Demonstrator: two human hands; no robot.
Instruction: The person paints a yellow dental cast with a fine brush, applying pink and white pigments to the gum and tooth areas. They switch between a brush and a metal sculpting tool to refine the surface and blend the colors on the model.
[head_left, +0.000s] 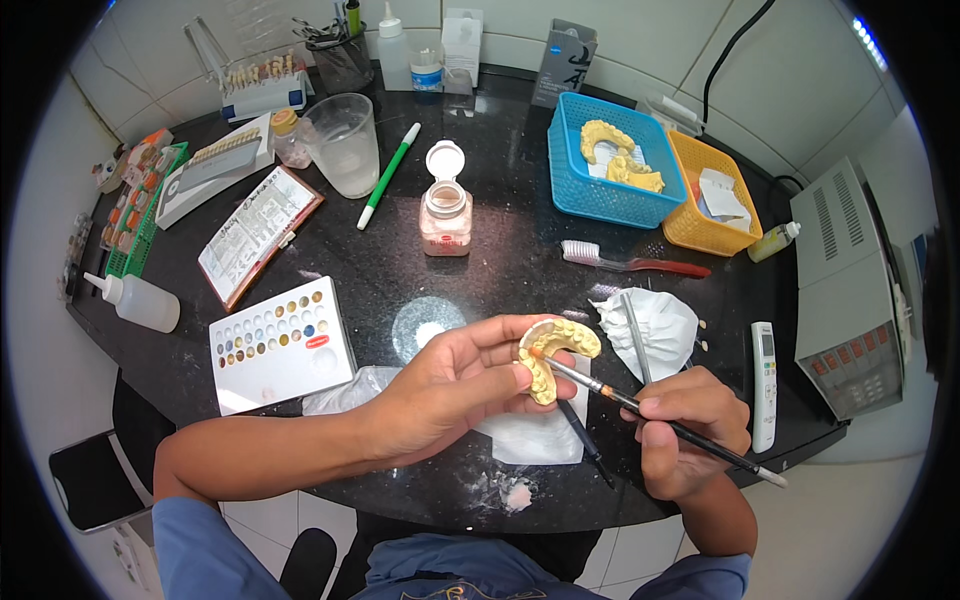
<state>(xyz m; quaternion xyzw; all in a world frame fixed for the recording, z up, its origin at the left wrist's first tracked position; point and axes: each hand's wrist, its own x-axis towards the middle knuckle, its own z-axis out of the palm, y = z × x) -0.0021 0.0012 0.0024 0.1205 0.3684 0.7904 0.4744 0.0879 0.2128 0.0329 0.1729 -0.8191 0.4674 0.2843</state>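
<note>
The left hand [445,385] clamps a yellow horseshoe-shaped plaster dental cast [553,352], while the right hand [690,425] pinches a thin black brush [640,405] touching it.

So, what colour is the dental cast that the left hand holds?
Pale yellow; the dental cast in the left hand shows best in the head view.

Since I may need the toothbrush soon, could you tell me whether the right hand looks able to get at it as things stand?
Probably not right away: the right hand is holding a thin brush, though the toothbrush lies uncovered beyond it.
</note>
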